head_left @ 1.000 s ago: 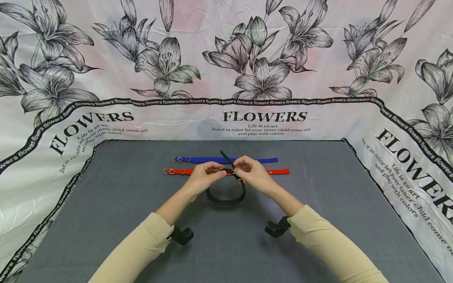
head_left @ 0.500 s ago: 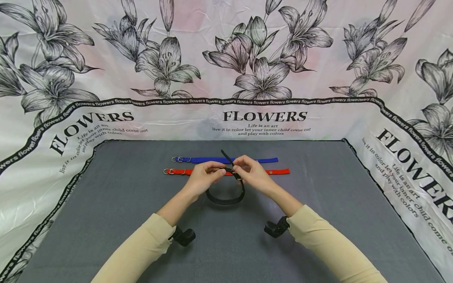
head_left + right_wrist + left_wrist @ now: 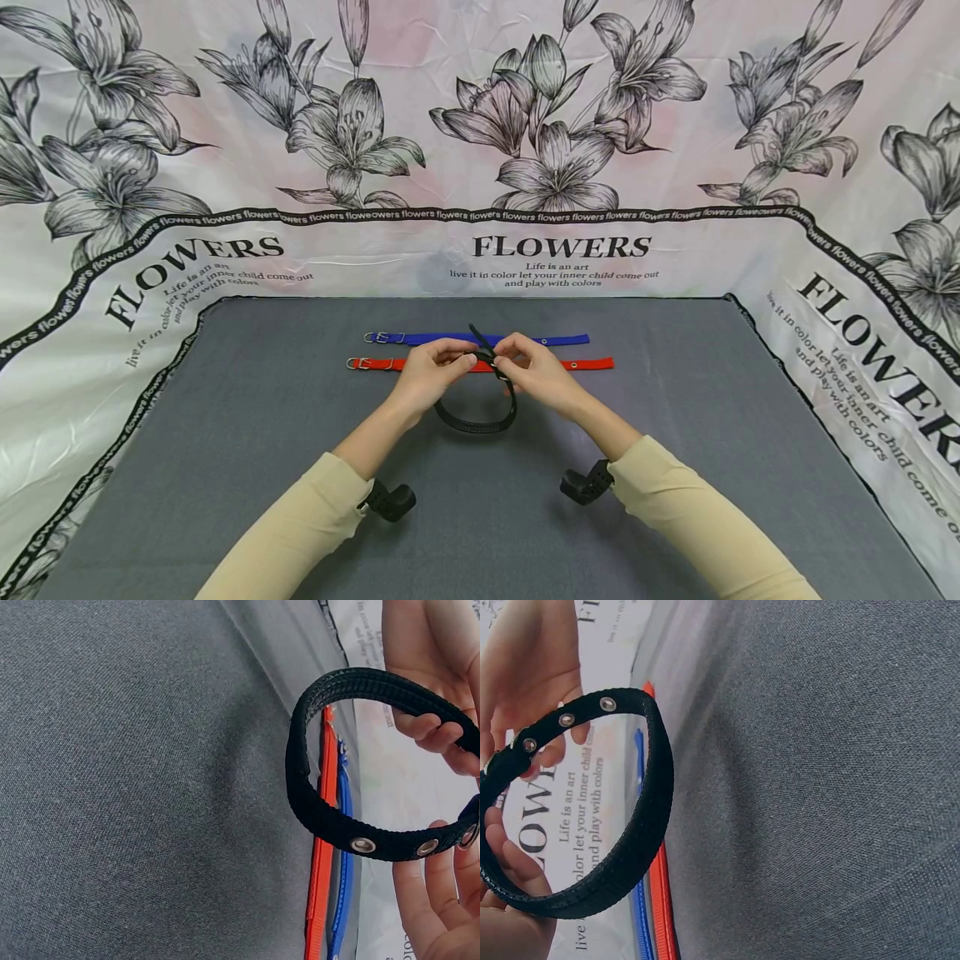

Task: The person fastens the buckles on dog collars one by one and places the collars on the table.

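A black collar (image 3: 476, 428) with metal eyelets is bent into a loop, held up above the table between both hands. My left hand (image 3: 427, 379) pinches it near the buckle part, which the fingers mostly hide. My right hand (image 3: 543, 375) pinches the strap beside it, and the narrow strap end sticks up between the hands. In the left wrist view the collar (image 3: 656, 787) hangs as a wide ring with several eyelets. From the right wrist the same collar (image 3: 298, 772) shows its eyelets near the right fingers (image 3: 409, 889).
Behind the hands, a red collar (image 3: 600, 364) and a blue collar (image 3: 573, 339) lie flat and stretched out, buckles to the left. Grey cloth covers the table (image 3: 262, 450). A white flower-printed curtain (image 3: 390, 250) borders its back and sides.
The upright strap end has dropped slightly between the fingers, and the loop has shifted a little to the left. Both hands keep their pinch, nearly in place.
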The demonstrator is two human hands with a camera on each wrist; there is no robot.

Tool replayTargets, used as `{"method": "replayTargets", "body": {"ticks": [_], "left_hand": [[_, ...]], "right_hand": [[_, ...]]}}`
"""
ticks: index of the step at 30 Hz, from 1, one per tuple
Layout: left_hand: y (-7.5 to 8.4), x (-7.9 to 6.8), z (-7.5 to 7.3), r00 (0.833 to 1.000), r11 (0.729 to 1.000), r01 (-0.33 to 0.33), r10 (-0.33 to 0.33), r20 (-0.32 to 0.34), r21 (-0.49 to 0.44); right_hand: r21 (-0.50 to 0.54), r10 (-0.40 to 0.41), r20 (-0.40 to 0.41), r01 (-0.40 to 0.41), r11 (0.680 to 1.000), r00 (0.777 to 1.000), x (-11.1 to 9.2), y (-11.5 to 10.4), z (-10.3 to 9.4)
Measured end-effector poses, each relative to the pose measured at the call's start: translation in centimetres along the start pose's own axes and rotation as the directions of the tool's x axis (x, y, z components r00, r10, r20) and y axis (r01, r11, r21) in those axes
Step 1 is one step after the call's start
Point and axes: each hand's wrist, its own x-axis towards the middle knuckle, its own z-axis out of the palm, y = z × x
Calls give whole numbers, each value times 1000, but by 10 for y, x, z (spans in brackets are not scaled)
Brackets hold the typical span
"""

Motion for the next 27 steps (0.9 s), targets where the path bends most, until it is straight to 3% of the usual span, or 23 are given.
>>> {"method": "replayTargets", "body": {"ticks": [11,18,27], "left_hand": [[0,2,-2,999,998,-9,6,-45,-66],[0,3,-5,995,998,9,-15,-100,-56],[5,2,-11,990,992,2,-19,-138,-125]], "right_hand": [[-13,-11,-11,11,1000,1000,0,3,1],[-19,7,-3,-7,1000,1000,14,28,2],[-85,-23,4,23,996,1000,14,35,3]]}}
